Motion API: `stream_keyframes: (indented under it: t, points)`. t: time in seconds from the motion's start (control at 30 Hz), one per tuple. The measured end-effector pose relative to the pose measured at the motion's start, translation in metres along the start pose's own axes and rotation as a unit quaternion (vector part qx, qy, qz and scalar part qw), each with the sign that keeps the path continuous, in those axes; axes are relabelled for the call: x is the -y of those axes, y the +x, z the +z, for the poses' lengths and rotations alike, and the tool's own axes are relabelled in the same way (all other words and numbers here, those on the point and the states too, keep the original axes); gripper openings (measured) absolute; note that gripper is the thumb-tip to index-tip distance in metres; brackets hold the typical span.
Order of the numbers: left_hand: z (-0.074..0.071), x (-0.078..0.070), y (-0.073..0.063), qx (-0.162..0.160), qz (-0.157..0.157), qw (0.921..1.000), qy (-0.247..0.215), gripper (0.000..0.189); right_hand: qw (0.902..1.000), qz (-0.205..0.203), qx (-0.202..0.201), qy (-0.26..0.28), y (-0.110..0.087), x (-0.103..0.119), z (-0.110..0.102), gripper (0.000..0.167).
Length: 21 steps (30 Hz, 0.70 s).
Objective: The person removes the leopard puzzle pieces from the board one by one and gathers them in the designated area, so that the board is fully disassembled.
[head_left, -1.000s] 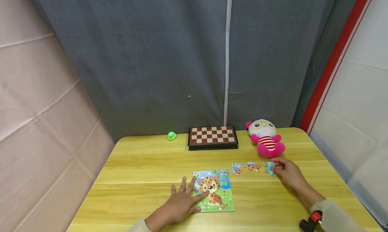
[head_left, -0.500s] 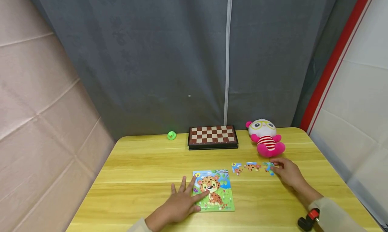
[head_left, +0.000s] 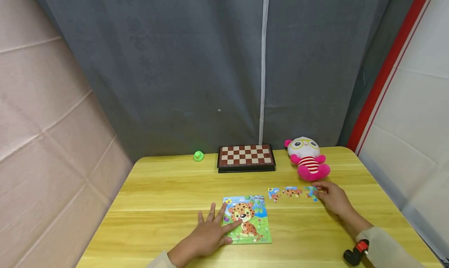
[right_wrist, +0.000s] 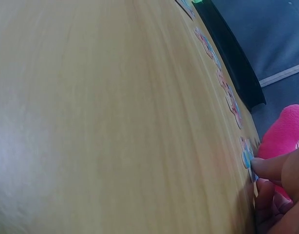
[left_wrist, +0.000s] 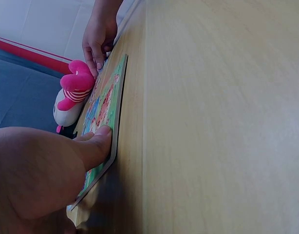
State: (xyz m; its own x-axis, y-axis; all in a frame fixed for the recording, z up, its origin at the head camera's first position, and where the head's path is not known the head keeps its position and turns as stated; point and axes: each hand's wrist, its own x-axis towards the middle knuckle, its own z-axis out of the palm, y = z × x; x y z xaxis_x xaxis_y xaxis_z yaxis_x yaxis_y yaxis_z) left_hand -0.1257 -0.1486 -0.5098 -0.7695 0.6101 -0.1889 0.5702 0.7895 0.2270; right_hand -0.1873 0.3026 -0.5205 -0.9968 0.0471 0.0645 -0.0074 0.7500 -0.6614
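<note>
My left hand [head_left: 207,237] rests with fingers spread on the left part of a jigsaw puzzle [head_left: 250,231] that shows a cartoon leopard on grass. Its thumb lies on the puzzle's near edge in the left wrist view. My right hand [head_left: 333,200] is at the right end of a row of loose pieces. Between thumb and index finger it pinches the edge of a blue and green puzzle piece [head_left: 310,191], which lies on the table. Left of that piece lie a spotted puzzle piece [head_left: 292,193] and a corner piece with a yellow patch [head_left: 273,193].
Behind the pieces, a pink and white plush toy [head_left: 308,163] sits at the back right of the wooden table [head_left: 158,194]. A folded checkered board [head_left: 246,157] and a small green rubber duck [head_left: 198,156] stand along the back edge, before a grey curtain [head_left: 175,65].
The black and red device at my right wrist has shifted slightly left. Both hands and the puzzle pieces stay practically where they were.
</note>
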Motion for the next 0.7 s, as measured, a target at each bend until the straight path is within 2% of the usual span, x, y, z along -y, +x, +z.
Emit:
stream_keyframes:
  t: [0.7]
  points:
    - [0.0036, 0.0028, 0.0021, 0.008, -0.002, 1.0, -0.004, 0.059, 0.9984, 0.017, 0.01, 0.052, -0.0069, 0.0047, -0.0027, 0.034]
